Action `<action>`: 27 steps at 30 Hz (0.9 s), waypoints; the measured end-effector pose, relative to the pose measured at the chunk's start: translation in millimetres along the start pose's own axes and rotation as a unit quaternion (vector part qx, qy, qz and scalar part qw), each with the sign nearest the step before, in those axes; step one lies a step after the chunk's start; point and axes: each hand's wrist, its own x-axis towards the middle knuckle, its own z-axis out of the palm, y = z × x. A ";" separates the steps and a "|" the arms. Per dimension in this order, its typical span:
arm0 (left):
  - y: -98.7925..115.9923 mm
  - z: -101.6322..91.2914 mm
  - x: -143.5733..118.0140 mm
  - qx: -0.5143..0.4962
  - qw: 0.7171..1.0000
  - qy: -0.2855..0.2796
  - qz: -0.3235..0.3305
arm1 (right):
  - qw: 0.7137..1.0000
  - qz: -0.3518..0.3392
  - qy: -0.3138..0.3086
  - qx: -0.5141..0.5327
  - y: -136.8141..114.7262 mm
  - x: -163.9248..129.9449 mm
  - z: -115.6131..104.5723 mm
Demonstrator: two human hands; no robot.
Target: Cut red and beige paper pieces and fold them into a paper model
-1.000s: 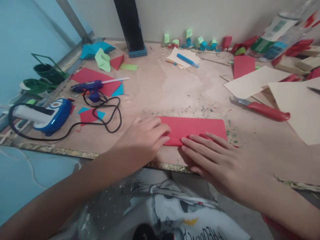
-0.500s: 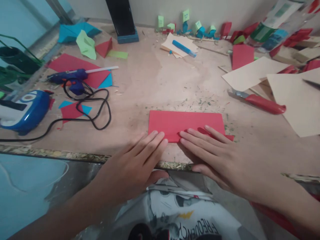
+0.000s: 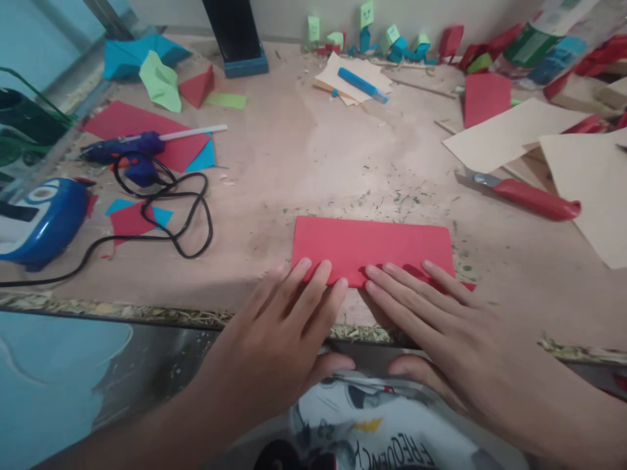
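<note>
A folded sheet of red paper (image 3: 372, 245) lies flat near the front edge of the wooden table. A narrow red strip pokes out past its lower right corner. The fingertips of my left hand (image 3: 289, 333) press on the lower left part of the near edge, fingers stretched and a little spread. Along the right part of that same edge lie the fingers of my right hand (image 3: 445, 326), also stretched out. Both thumbs hang below, apart from the paper. My fingers hide part of the near fold.
On the left are a blue glue gun (image 3: 132, 147) with a black cord (image 3: 208, 215) and a blue-white tape dispenser (image 3: 46, 219). A red-handled knife (image 3: 536, 199) lies right, beside beige sheets (image 3: 514, 134). A blue marker (image 3: 362, 85) and small paper figures (image 3: 365, 32) are at the back.
The view has shifted slightly. My fingers stay on the paper's near edge; those of my left hand look a little more spread and bent.
</note>
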 end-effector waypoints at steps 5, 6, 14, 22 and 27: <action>4.2 2.6 -4.4 0.011 1.000 0.007 -0.006 | 1.000 0.002 -0.013 0.002 4.9 -2.3 2.3; 4.8 2.8 -5.0 0.010 1.000 0.008 -0.008 | 1.000 0.003 -0.012 0.002 5.6 -3.1 2.1; 7.1 3.9 -1.0 -0.021 0.999 0.025 -0.006 | 1.000 0.025 -0.007 -0.015 -2.8 -8.4 3.9; 10.7 6.2 7.8 -0.057 0.996 0.028 0.066 | 0.999 0.036 -0.004 -0.033 -6.0 -7.9 6.9; 9.4 7.5 11.1 -0.071 0.995 0.025 0.070 | 0.998 0.046 -0.011 -0.028 -8.7 -10.1 5.6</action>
